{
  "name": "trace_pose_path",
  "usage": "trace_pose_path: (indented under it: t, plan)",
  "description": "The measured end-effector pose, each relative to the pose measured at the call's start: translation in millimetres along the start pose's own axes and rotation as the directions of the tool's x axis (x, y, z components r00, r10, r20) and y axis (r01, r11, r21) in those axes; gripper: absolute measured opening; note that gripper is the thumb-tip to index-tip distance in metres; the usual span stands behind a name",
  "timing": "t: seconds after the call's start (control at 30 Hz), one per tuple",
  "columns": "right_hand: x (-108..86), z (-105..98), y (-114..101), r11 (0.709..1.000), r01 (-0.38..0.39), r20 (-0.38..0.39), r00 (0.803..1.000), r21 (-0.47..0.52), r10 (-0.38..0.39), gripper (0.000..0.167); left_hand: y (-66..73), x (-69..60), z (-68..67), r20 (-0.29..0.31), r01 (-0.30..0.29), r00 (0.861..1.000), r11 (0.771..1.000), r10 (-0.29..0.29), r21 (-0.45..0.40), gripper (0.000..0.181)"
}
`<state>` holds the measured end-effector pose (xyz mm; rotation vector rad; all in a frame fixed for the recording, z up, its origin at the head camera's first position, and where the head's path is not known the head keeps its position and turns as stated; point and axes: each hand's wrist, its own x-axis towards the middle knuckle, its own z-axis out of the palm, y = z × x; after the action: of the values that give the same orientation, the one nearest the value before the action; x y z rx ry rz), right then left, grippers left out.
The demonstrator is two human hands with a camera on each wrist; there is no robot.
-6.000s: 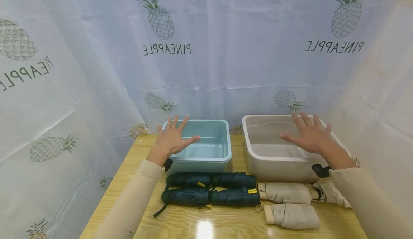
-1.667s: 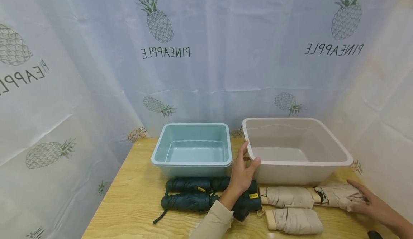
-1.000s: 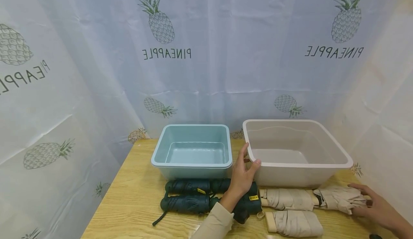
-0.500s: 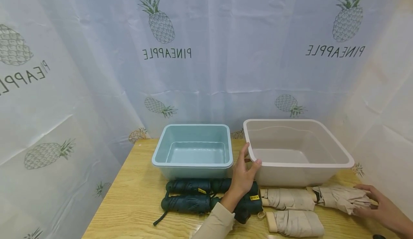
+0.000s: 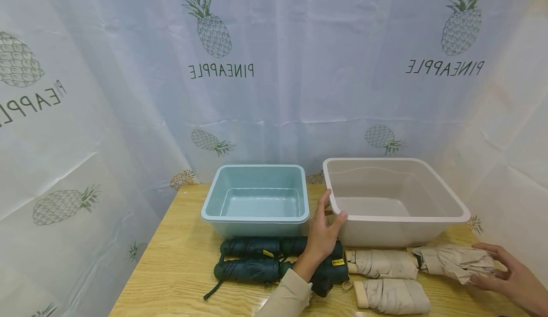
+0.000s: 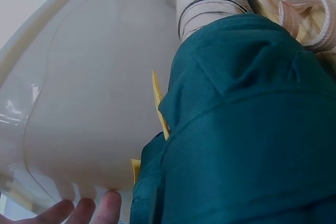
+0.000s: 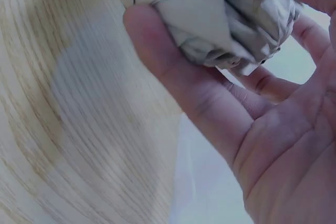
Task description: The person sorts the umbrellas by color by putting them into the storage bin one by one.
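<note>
Left hand point(image 6: 81, 212), apparently all but fingertips, cut off by its wrist view's bottom edge.

On the table point(image 5: 162, 241), the left tub point(image 5: 257, 229) sits just left of the left grip point(image 5: 321, 236), the right tub point(image 5: 385, 234) just right, its near-left corner in that grip. Four umbrellas point(image 5: 250, 270) lie beneath and left of it; two more point(image 5: 383, 264) lie between the grips, the rightmost umbrella point(image 5: 455, 261) ending inside the right grip point(image 5: 509, 279).
</note>
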<state>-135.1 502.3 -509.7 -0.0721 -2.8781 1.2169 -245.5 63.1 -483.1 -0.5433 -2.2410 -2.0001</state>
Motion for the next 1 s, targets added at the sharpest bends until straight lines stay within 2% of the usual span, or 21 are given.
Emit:
trace_pose_path:
  t: [0.17,0.27,0.5,0.67,0.87,1.0]
  plan:
    - [0.3,-6,-10,0.998,-0.055,0.052,0.997,0.003,0.055,0.073,-1.1,-0.2,0.3,-0.001,-0.007,1.0,1.0,0.007,-0.002,0.068]
    - [-1.1,-7,-13,0.998,-0.063,0.064,0.996,0.02,0.062,0.072,-1.4,-0.4,0.5,0.001,-0.009,1.0,1.0,0.009,-0.003,0.068]
    - [-7.6,-4,-12,0.994,-0.012,-0.012,1.0,0.107,0.014,0.074,-1.3,-0.5,0.6,-0.005,-0.009,1.0,1.0,0.009,0.005,0.068]
    - [-7.6,-8,-15,0.989,-0.005,-0.031,0.999,0.15,0.009,0.072,-0.5,-0.3,0.4,-0.011,-0.01,1.0,1.0,0.011,0.011,0.069]
    - [-9.9,-12,-14,0.961,0.132,-0.084,0.99,0.245,-0.115,0.076,-0.8,0.2,0.1,-0.013,-0.021,1.0,1.0,0.021,0.009,0.068]
    - [-9.9,-14,-14,0.944,0.213,-0.119,0.975,0.252,-0.189,0.079,-1.7,0.7,0.0,-0.01,-0.025,1.0,1.0,0.025,0.011,0.068]
